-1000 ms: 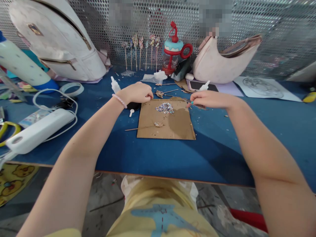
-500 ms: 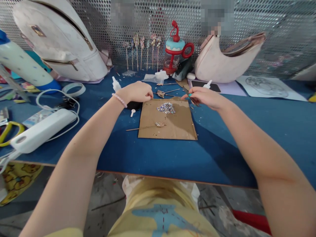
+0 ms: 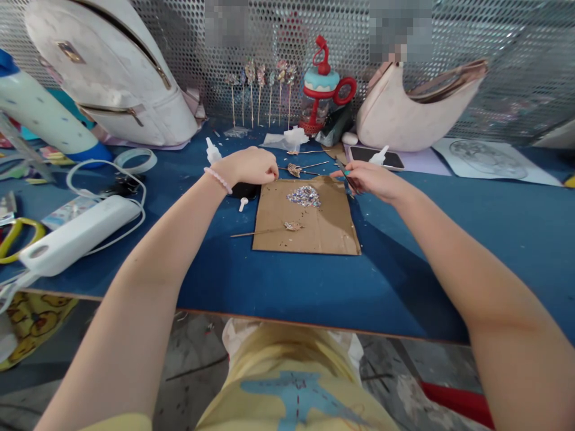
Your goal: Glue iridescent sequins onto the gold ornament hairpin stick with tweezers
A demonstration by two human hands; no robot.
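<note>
A square of brown cardboard (image 3: 309, 236) lies on the blue table, with a small pile of glittery rhinestones (image 3: 304, 196) on its far half. A hair stick with a leaf-shaped, stone-set head (image 3: 293, 226) lies across its near half, the stick jutting past the left edge. My left hand (image 3: 254, 166), a pink bead bracelet at its wrist, is closed at the cardboard's far left corner and appears to pinch its edge. Dark tweezers (image 3: 351, 181) are held in my right hand (image 3: 375, 178), whose index finger reaches to the far right corner. More hair sticks (image 3: 295, 170) lie just beyond the cardboard.
Along the back stand a white backpack (image 3: 121, 84), several upright decorated sticks (image 3: 260, 90), a red-and-blue cup (image 3: 321, 81) and a white handbag (image 3: 417, 120). A phone (image 3: 390, 158) lies behind my right hand. On the left are a white power strip (image 3: 85, 230) and yellow-handled scissors (image 3: 20, 239).
The view has shifted very slightly. Both hands stay at the cardboard's far corners, and the tweezers have tilted a little in my right hand.
</note>
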